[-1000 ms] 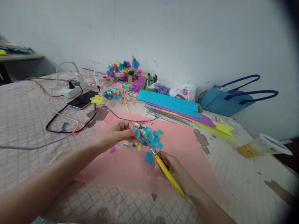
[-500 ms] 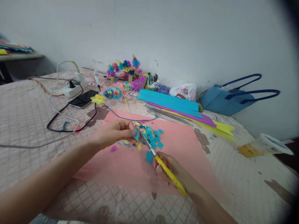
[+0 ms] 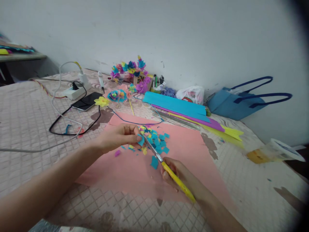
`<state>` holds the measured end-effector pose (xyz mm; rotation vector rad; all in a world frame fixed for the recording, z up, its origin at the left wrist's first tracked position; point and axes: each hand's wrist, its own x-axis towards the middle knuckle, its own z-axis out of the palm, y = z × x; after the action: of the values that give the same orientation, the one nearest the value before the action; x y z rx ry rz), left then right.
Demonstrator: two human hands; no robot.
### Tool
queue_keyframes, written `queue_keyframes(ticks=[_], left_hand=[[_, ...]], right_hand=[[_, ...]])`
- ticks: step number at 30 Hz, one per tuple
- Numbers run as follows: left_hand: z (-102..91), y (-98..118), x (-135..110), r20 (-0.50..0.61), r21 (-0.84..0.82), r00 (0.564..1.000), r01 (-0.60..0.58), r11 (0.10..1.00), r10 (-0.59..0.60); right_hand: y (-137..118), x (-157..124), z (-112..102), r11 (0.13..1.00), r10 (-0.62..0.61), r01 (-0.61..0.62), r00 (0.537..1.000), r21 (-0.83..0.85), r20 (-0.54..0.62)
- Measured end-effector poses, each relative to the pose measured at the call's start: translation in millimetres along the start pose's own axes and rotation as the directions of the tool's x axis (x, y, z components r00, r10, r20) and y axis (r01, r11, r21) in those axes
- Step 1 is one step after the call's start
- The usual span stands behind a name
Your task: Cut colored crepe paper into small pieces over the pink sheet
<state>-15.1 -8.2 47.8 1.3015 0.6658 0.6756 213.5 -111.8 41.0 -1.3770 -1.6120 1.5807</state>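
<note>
My left hand (image 3: 119, 138) pinches a small blue paper piece (image 3: 141, 140) over a pink paper sheet (image 3: 193, 151). My right hand (image 3: 180, 177) grips yellow-handled scissors (image 3: 177, 181), and their blades reach up to the blue piece. A heap of blue, yellow and pink paper scraps (image 3: 156, 141) lies on the pink sheet just beyond the blades. One larger blue scrap (image 3: 154, 162) rests beside the scissors.
Blue, purple and yellow paper sheets (image 3: 178, 108) lie behind the pink one. Paper flowers (image 3: 127, 69), a phone (image 3: 85, 101), a power strip (image 3: 73, 93) with cables sit at the back left. A blue bag (image 3: 231, 103) leans on the wall; a plastic container (image 3: 272, 151) lies right.
Both hands stay almost in place; the scissors and right hand have shifted slightly right and down. The view has drifted a little.
</note>
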Motion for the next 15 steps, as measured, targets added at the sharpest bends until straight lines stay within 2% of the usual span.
queue_keyframes(ticks=[3, 10, 15], left_hand=[[0.2, 0.6, 0.0, 0.003, 0.003, 1.000, 0.002, 1.000, -0.002], [0.2, 2.2, -0.4, 0.005, -0.004, 1.000, 0.012, 1.000, -0.012], [1.0, -3.3, 0.3, -0.031, -0.046, 0.999, 0.010, 0.999, -0.011]], right_hand=[[-0.9, -0.3, 0.3, 1.000, -0.001, 0.001, 1.000, 0.000, -0.001], [4.7, 0.8, 2.4, 0.991, 0.046, -0.045, 0.999, 0.124, -0.010], [10.6, 2.9, 3.0, 0.988, 0.014, -0.009, 0.999, 0.152, -0.031]])
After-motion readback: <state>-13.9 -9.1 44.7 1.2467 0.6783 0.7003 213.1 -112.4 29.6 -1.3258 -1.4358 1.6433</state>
